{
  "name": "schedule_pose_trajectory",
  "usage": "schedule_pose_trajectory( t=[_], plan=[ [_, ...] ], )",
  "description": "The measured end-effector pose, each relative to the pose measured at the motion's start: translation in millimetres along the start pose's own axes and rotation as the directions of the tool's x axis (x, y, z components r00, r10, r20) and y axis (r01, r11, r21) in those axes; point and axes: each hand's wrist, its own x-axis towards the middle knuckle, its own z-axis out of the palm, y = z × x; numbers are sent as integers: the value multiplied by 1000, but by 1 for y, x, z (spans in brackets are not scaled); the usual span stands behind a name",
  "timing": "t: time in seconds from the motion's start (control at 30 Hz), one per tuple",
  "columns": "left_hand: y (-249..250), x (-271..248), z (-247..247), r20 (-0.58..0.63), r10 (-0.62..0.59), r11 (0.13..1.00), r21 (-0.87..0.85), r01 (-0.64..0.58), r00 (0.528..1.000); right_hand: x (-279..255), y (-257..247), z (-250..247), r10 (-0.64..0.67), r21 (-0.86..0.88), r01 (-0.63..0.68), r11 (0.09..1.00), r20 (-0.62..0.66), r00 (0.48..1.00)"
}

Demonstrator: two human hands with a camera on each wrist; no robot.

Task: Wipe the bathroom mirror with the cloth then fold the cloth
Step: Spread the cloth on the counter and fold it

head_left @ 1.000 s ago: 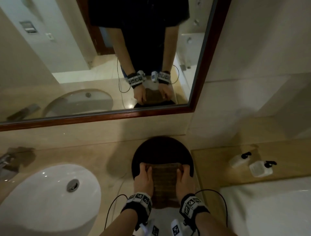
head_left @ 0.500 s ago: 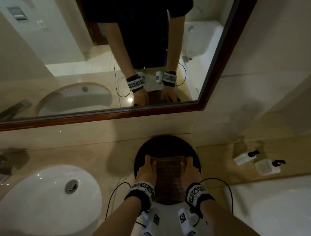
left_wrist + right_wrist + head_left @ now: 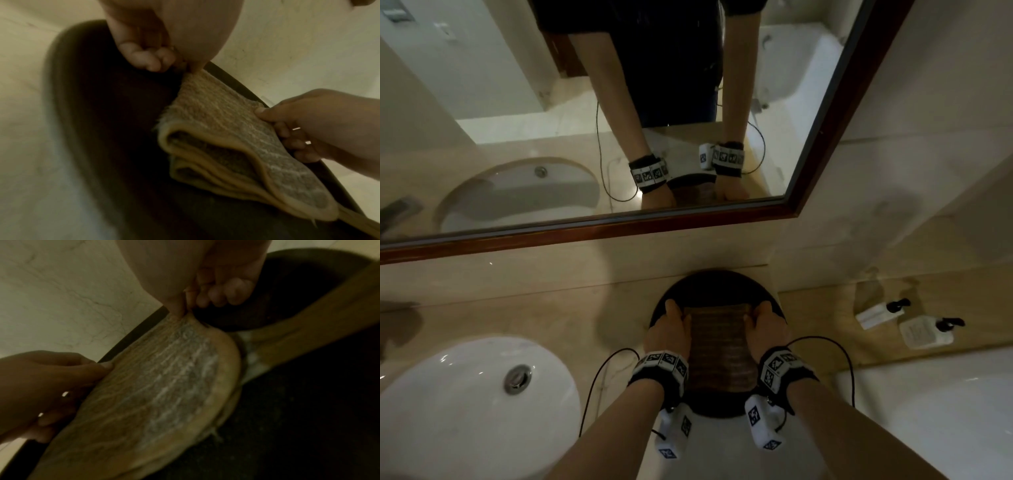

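A brown ribbed cloth [image 3: 717,346] lies folded in several layers on a round black tray [image 3: 715,284] on the counter, below the wood-framed mirror [image 3: 585,102]. My left hand [image 3: 674,308] pinches the cloth's far left corner between thumb and fingers. My right hand [image 3: 761,311] pinches the far right corner. In the left wrist view the left hand [image 3: 174,65] nips the top layer of the cloth [image 3: 236,138], whose stacked edges gape open. The right wrist view shows the right hand [image 3: 183,309] pinching the cloth [image 3: 164,386], with the left hand [image 3: 61,382] at its other side.
A white sink basin [image 3: 465,404] is set into the counter at the left. Two white pump bottles [image 3: 880,313] [image 3: 928,330] lie on the ledge at the right, above a white bathtub [image 3: 945,411]. Cables trail from both wrists.
Both hands keep their hold at the far corners of the cloth on the tray. The head view has swung slightly, showing more of the mirror's right frame.
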Motion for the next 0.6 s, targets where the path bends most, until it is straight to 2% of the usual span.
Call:
schedule_pose_trajectory(
  t=[0.13,0.23,0.3,0.4,0.43,0.47,0.53,0.6],
  plan=[
    [1,-1,-3,7,-16,1000,0,16,1000,0,-2,-5,19,15,-20,1000,17,1000],
    [4,-4,-10,40,-44,997,-58,47,998,-2,-5,-17,84,88,-89,992,52,995],
    [4,-4,-18,97,-79,992,-86,88,992,-2,-2,-21,136,218,-148,965,71,988],
    [3,-8,-29,173,-136,965,-200,170,976,-2,5,-24,202,475,-252,843,154,967],
    [5,-12,-33,206,-161,927,-304,220,965,-6,4,-29,212,544,-288,788,200,957],
    [9,-19,-38,264,-191,839,-456,297,945,-12,0,-35,216,618,-326,715,248,944],
    [16,-37,-47,404,-216,558,-696,452,889,-36,-10,-50,207,729,-412,546,359,910],
    [22,-57,-55,479,-188,342,-786,514,857,-58,-15,-58,170,757,-476,449,450,877]
  ],
)
